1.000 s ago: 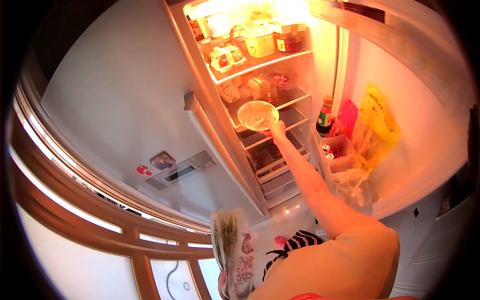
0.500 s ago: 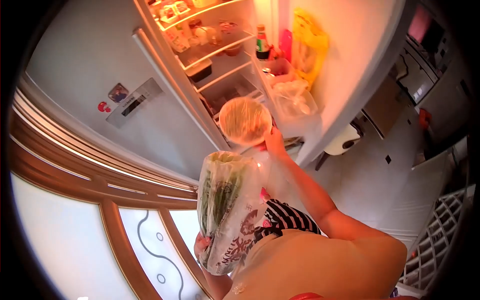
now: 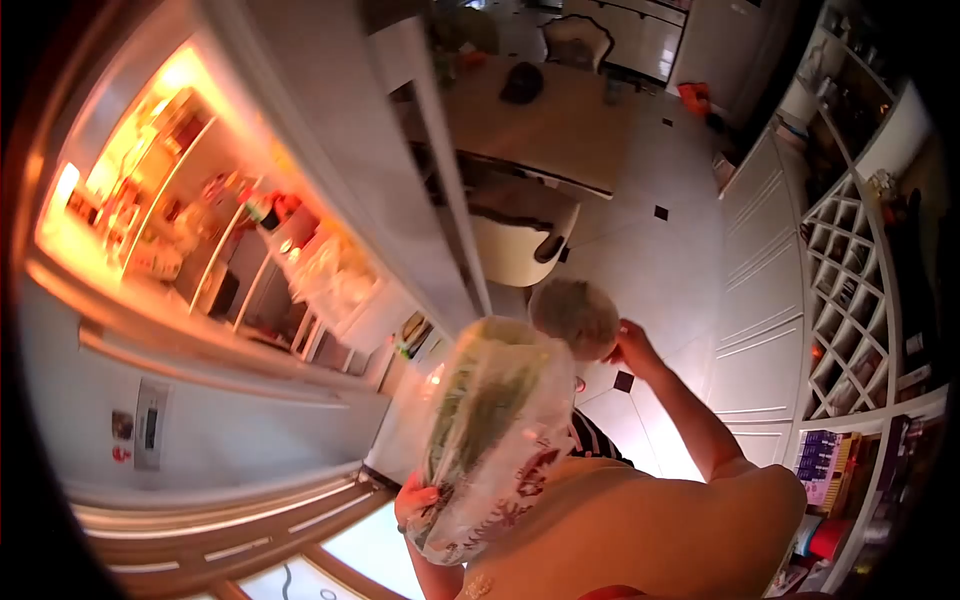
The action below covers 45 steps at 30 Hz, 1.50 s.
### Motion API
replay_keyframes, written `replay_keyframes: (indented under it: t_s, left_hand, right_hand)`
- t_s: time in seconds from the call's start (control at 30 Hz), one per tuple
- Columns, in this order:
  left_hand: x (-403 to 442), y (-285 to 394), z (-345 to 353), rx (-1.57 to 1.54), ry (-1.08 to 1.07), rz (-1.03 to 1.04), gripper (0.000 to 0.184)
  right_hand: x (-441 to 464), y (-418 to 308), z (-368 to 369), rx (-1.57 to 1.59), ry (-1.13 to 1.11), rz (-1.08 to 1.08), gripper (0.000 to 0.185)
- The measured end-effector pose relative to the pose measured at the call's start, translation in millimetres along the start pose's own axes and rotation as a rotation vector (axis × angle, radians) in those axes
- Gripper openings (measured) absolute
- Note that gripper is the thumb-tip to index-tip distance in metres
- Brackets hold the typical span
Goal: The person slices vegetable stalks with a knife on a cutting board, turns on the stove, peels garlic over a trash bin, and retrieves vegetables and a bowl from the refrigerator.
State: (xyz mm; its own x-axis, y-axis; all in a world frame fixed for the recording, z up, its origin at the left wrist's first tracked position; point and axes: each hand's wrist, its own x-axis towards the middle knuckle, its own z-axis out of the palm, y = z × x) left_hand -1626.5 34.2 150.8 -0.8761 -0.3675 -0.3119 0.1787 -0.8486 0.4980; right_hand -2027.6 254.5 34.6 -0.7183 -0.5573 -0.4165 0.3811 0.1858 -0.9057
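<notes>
My left hand (image 3: 416,498) is closed on the lower left side of a clear plastic bag (image 3: 490,430) with dark red print. Long green vegetables show through the plastic, but their exact kind is unclear. Out to the right, my right hand (image 3: 630,345) grips the edge of a round bowl (image 3: 577,318) that seems covered with plastic wrap. The bowl's contents look blurred and dim. The bag's upper end comes close to the bowl in view, partly in front of it. Both things are held up in the air, away from the lit refrigerator (image 3: 200,230).
The open refrigerator door (image 3: 350,140) stands between the shelves and a dining table (image 3: 560,120). A chair (image 3: 520,240) is beside that table. Along the right runs a white cabinet (image 3: 765,290) with a lattice rack (image 3: 848,300). Tiled floor (image 3: 640,250) lies between.
My view has turned right, away from the refrigerator. The bowl has moved with my right hand from in front of the shelves to beyond the door. The bag stays in my left hand.
</notes>
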Motion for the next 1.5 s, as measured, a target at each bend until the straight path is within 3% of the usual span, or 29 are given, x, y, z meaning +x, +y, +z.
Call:
replay_keyframes:
  t_s: [0.13,0.3,0.47,0.5,0.57,0.67,0.7,0.8,0.87,0.9,0.93,0.97,1.1,1.17,1.2,1.27,1.3,1.37,1.43,1.5]
  left_hand:
    - [94,2,50,0.102,-0.111,-0.192,0.066]
    - [215,-11,85,0.214,-0.114,-0.221,0.065]
    - [282,-38,122,0.362,0.171,-0.215,0.065]
    - [293,-44,117,0.298,0.215,-0.199,0.065]
    - [303,-67,101,0.165,0.306,-0.150,0.065]
    - [289,-85,87,0.169,0.368,-0.160,0.065]
    - [285,-92,93,0.129,0.404,-0.122,0.065]
    - [268,-118,58,0.194,0.479,-0.099,0.061]
    - [212,-175,-11,0.391,0.630,-0.155,0.053]
    - [226,-164,24,0.385,0.636,-0.140,0.051]
    - [247,-148,70,0.380,0.642,-0.125,0.049]
    - [257,-118,114,0.126,0.475,-0.007,0.049]
    - [268,-97,191,0.202,0.816,-0.127,0.051]
    - [251,-112,203,0.056,0.797,-0.032,0.051]
    - [242,-123,208,0.022,0.848,0.003,0.050]
    - [231,-127,237,-0.054,1.014,0.037,0.049]
    - [213,-147,225,-0.182,0.901,0.196,0.048]
    - [191,-181,240,-0.294,0.907,0.348,0.047]
    - [164,-224,236,-0.333,0.842,0.482,0.047]
    - [143,-252,255,-0.409,0.939,0.639,0.047]
  right_hand:
    - [132,-31,-78,0.114,0.189,-0.178,0.030]
    - [370,-39,-129,0.160,0.327,-0.204,0.035]
    - [532,-39,-158,0.314,0.449,-0.138,0.047]
    - [558,-40,-157,0.309,0.440,-0.113,0.047]
    - [600,-43,-153,0.602,0.456,-0.237,0.054]
    - [671,-7,-168,0.689,0.523,-0.175,0.055]
    - [666,-11,-170,0.679,0.395,-0.199,0.050]
    - [696,-16,-171,0.749,0.490,-0.078,0.049]
    - [730,3,-199,1.095,0.233,0.012,0.050]
    - [752,15,-214,1.361,0.057,0.119,0.051]
    - [750,7,-216,1.212,0.105,0.140,0.049]
    - [743,0,-216,1.056,0.152,0.145,0.048]
    - [705,-12,-218,0.564,0.318,0.212,0.045]
    - [669,-21,-192,0.368,0.282,0.206,0.044]
    - [626,-31,-153,0.262,0.191,0.183,0.047]
    - [508,-64,-39,0.116,-0.209,0.128,0.054]
    - [445,-84,15,0.088,-0.425,0.081,0.058]
    - [365,-87,92,0.113,-0.736,-0.036,0.068]
    - [311,-108,144,0.143,-1.012,-0.293,0.073]
    - [314,-73,185,0.195,-1.022,-0.326,0.072]
